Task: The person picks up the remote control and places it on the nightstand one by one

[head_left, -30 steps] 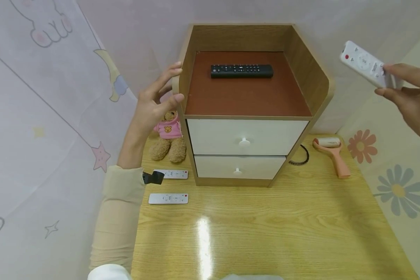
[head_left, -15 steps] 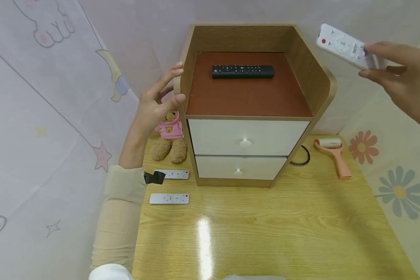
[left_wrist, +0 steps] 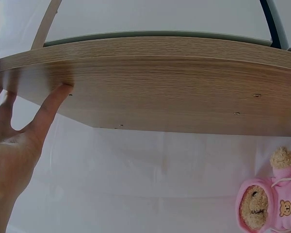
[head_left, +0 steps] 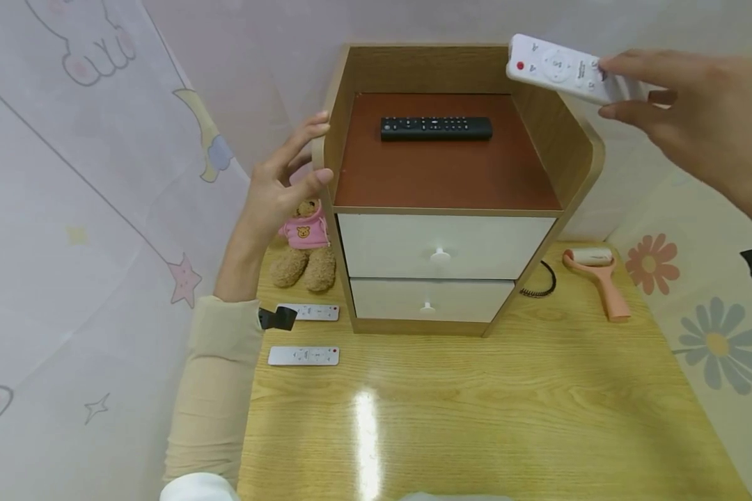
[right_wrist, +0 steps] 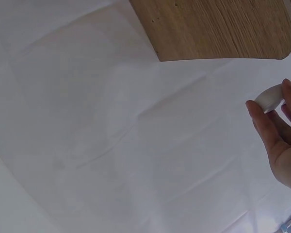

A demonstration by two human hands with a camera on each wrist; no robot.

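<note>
My right hand (head_left: pixel 695 104) pinches the near end of a white remote control (head_left: pixel 554 67) between thumb and fingers, buttons and red key facing up. The remote hangs in the air, overlapping the cabinet's right side panel (head_left: pixel 560 132) in the head view; the right wrist view shows only its pale end (right_wrist: pixel 270 98). My left hand (head_left: pixel 282 177) rests with extended, spread fingers on the left side panel of the wooden cabinet (head_left: pixel 448 211). In the left wrist view one fingertip (left_wrist: pixel 64 88) touches that panel's outer face. A black remote control (head_left: pixel 436 129) lies on the cabinet's brown top.
Two white remotes, a nearer one (head_left: pixel 303 356) and a farther one (head_left: pixel 316 312), lie left of the cabinet. A teddy bear (head_left: pixel 305 243) in pink sits behind them. On the right are an orange lint roller (head_left: pixel 601 278) and a black coiled cord (head_left: pixel 542 285).
My right hand has carried the white remote leftward and slightly up, from beside the cabinet to its right side panel, turning it more level. My left hand has stayed in place.
</note>
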